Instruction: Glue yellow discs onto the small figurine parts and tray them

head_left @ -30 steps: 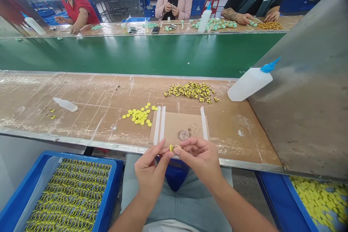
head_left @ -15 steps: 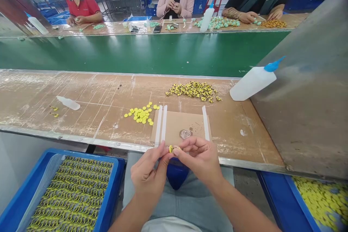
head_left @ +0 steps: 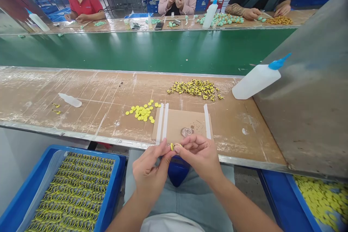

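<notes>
Just in front of the table's edge, my two hands meet. My left hand pinches a yellow disc, which is turned edge-on. The fingertips of my right hand are closed on a small yellow-and-black piece against the disc's right side; most of it is hidden by the fingers. Beyond my hands lies a cardboard sheet with white strips and a round smear. Several loose yellow discs lie left of the sheet, and a heap of small yellow-and-black pieces lies behind it.
At lower left, a blue tray holds rows of yellow-and-black pieces. A blue bin with yellow discs is at lower right. A white bottle leans by the metal panel; a smaller bottle lies left. Three people work beyond the green belt.
The view has shifted slightly. My hands keep the disc and the small piece together in nearly the same position.
</notes>
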Available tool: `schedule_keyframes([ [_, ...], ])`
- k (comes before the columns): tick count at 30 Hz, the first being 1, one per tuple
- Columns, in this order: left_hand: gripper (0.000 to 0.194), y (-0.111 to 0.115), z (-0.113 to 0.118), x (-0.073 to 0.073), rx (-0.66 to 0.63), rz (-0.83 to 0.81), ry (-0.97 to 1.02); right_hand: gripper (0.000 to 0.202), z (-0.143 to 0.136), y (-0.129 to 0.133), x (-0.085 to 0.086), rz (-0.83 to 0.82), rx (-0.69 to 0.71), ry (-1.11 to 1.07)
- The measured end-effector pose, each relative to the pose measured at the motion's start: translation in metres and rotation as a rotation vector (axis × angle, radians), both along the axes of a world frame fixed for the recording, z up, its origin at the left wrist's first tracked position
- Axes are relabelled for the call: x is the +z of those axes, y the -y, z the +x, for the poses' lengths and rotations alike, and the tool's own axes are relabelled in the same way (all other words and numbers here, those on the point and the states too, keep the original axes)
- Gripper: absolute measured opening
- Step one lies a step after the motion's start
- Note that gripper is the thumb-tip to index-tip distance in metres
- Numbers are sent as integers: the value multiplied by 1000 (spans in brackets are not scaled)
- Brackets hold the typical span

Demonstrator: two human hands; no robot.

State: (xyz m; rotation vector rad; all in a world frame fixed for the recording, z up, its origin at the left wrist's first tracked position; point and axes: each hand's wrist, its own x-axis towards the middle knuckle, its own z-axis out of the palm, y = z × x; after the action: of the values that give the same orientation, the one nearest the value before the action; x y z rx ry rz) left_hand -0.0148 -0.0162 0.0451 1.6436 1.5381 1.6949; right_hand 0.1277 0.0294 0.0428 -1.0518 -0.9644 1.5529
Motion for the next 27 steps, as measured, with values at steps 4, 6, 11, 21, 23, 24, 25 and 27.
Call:
schedule_keyframes([
  [4, 53, 0, -2, -5, -54, -42, 49, 31, 2, -2, 5, -48, 0, -46],
  [6, 52, 0, -4, -8, -79, -69, 71, 34, 4, -2, 7, -69, 4, -72],
  [11, 49, 2, -4, -11, -46, -111, 131, 39, 5, 0, 7, -100, 4, -107],
  [21, 44, 5, -2, -13, 5, 1, 96, 40, 5, 3, 8, -107, 39, -49],
  [23, 43, 4, -1, -13, -5, 2, 111, 39, 7, 3, 8, -97, 47, -25],
  [24, 43, 3, 0, -13, -9, 3, 120, 39, 8, 3, 7, -91, 48, -15],
  [25, 43, 3, 0, -14, -15, 1, 130, 39, 9, 3, 7, -86, 48, -6],
  [27, 44, 2, 0, -14, -31, -14, 144, 40, 9, 3, 7, -85, 44, 4],
])
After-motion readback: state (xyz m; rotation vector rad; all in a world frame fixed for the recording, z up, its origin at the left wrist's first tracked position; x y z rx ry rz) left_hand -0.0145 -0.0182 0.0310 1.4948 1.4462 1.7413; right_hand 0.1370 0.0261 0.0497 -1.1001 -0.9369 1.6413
